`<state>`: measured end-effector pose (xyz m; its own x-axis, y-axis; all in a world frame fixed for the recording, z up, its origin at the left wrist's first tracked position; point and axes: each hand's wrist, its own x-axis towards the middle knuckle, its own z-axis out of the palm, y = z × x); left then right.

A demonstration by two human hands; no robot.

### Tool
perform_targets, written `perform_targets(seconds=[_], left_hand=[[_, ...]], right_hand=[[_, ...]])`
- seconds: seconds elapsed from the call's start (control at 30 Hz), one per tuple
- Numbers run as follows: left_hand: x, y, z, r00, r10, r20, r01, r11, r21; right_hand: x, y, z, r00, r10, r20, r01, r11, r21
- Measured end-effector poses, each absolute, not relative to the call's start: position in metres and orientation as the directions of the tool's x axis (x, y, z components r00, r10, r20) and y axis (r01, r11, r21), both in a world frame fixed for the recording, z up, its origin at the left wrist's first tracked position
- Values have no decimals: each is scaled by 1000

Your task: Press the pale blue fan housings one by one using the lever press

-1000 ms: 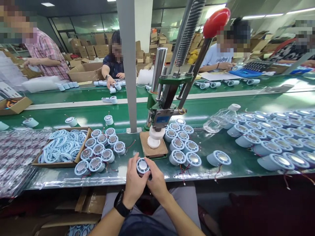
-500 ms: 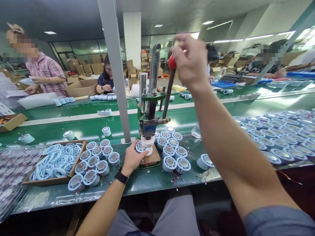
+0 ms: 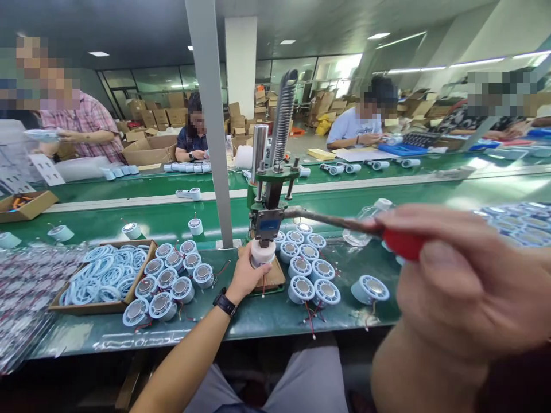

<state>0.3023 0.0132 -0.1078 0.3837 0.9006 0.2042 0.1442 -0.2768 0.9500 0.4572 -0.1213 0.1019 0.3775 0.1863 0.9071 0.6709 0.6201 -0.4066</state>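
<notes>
A hand press [image 3: 267, 223] with a tall spring stands at the bench's middle. Its white round pressing head [image 3: 263, 251] is down on a round part, mostly hidden, on a brown board [image 3: 274, 277]. My left hand [image 3: 246, 275] wraps round that part from the left, thumb in front; red wires hang below it. At the right, close to the camera, my right hand [image 3: 456, 275] is closed around the red knob [image 3: 403, 244] of the press lever [image 3: 331, 219], which lies nearly level. Light-blue round motor units [image 3: 301, 267] stand right of the press, others [image 3: 166, 279] to its left.
A cardboard box [image 3: 142, 275] of light-blue rings sits left. A grey post [image 3: 210, 115] rises behind the bench. One unit [image 3: 370, 288] stands near the right hand. Several people work across the green conveyor [image 3: 129, 198].
My right hand has pulled the lever down from upright to nearly level. The pressing head now sits over the part, and my left hand has moved the part beneath it. The view has shifted slightly.
</notes>
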Motion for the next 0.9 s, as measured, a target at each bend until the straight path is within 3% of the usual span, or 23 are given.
perform_targets(seconds=[0.1,0.2,0.3,0.37,0.5,0.57,0.6,0.63,0.7,0.77,0.83,0.9], left_hand=[[304,12,-109,375,906,199,183,-283,941],[306,11,-108,349,920,180,233,-271,934],[307,9,-106,324,933,157,270,-250,930],[307,8,-107,306,940,148,281,-238,930],[307,5,-109,281,952,118,309,-206,928],[308,3,-111,285,953,104,314,-196,929],[308,2,-112,284,954,100,312,-190,931],[308,1,-112,278,956,98,310,-186,933],[309,0,-113,265,960,92,313,-176,933],[310,1,-113,261,961,95,320,-179,930],[310,2,-113,254,962,100,334,-184,924],[311,2,-112,251,963,97,348,-183,920]], right_hand=[[461,-127,99,340,200,919,715,580,-390],[483,-69,140,197,314,929,724,592,-354],[503,0,187,202,568,798,723,464,-513],[508,21,206,238,658,715,732,362,-577],[491,-30,183,218,542,812,708,485,-514],[474,-82,131,218,396,892,735,535,-416],[464,-108,97,317,325,891,745,497,-446],[455,-130,59,338,210,917,771,498,-398],[440,-162,-14,167,143,976,826,520,-217],[434,-175,-56,206,267,941,850,429,-308],[439,-171,-51,201,299,933,854,413,-317],[455,-149,-2,122,225,967,852,475,-219]])
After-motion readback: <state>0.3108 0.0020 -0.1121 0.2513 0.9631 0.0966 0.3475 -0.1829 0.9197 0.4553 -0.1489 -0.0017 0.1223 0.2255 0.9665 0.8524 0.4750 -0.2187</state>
